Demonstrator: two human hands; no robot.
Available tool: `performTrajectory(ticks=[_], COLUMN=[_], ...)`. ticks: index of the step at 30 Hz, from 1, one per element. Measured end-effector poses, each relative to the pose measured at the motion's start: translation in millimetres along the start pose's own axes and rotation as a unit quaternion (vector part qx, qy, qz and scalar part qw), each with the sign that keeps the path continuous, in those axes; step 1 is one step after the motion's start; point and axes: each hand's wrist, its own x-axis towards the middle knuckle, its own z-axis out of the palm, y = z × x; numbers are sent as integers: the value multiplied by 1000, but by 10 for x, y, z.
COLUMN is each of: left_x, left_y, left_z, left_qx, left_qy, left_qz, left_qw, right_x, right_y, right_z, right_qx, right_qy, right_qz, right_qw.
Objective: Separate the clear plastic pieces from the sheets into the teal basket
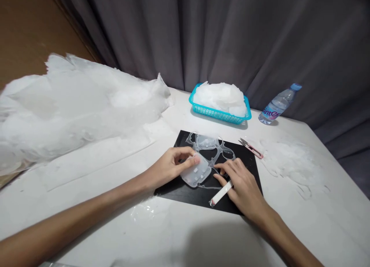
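Observation:
My left hand (183,161) pinches the upper left edge of a translucent silicone pad (196,173) with small raised blocks on it. A thin clear band of surplus material (212,187) runs from the pad toward my right side. My right hand (235,178) is closed around a white-handled tool (221,193); its handle end points down to the left, and the working end is hidden under my fingers. Thumb and forefinger of that hand lie close to the clear trim. Behind, a second similar pad (206,142) lies among loops of trim on the black mat (185,197).
Thread snips (251,148) lie at the mat's right edge, near a pile of clear scraps (295,163). A blue basket (219,114) heaped with white pieces stands behind, with a water bottle (277,105) to its right. A large bag of white pieces (78,108) fills the left.

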Motion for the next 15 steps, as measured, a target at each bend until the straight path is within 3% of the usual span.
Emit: performTrajectory(ticks=[4, 9, 12, 15], left_x=[-61, -91, -79, -66], left_y=[10, -27, -65, -93], left_z=[29, 55, 25, -9], left_qx=[75, 73, 73, 81], left_qy=[-10, -36, -30, -8], left_qz=[0, -4, 14, 34], left_qw=[997, 997, 997, 996], right_x=[-4, -13, -36, -62], right_y=[95, 68, -73, -186], right_z=[-67, -126, -77, 3], right_qx=[-25, 5, 70, 72], right_qy=[-17, 27, -17, -57], right_qz=[-12, -6, -36, -56], right_qw=[999, 1000, 997, 994])
